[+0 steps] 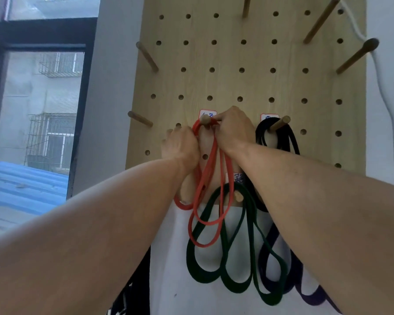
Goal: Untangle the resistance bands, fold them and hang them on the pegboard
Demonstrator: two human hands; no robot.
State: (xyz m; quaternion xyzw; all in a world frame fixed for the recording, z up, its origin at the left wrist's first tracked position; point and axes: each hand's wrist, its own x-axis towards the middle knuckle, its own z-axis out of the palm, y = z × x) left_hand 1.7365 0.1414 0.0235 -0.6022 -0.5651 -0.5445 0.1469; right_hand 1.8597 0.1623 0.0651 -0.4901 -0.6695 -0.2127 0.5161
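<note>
A light wooden pegboard (237,83) hangs on the wall with several dowel pegs. A red resistance band (210,160) is looped over a middle peg (205,120) and hangs in folded loops. My left hand (180,144) grips the red strands just left of that peg. My right hand (233,130) pinches the red band at the peg's right side. A dark green band (228,246) hangs in loops from a lower peg (238,196). A black band (278,135) hangs from the peg to the right, its lower loops partly hidden by my right forearm.
Free pegs stick out at the board's left edge (140,119) and upper right (355,56). A white cord (382,92) runs down the wall to the right. A dark-framed window (39,98) is on the left. Small paper labels sit above the pegs.
</note>
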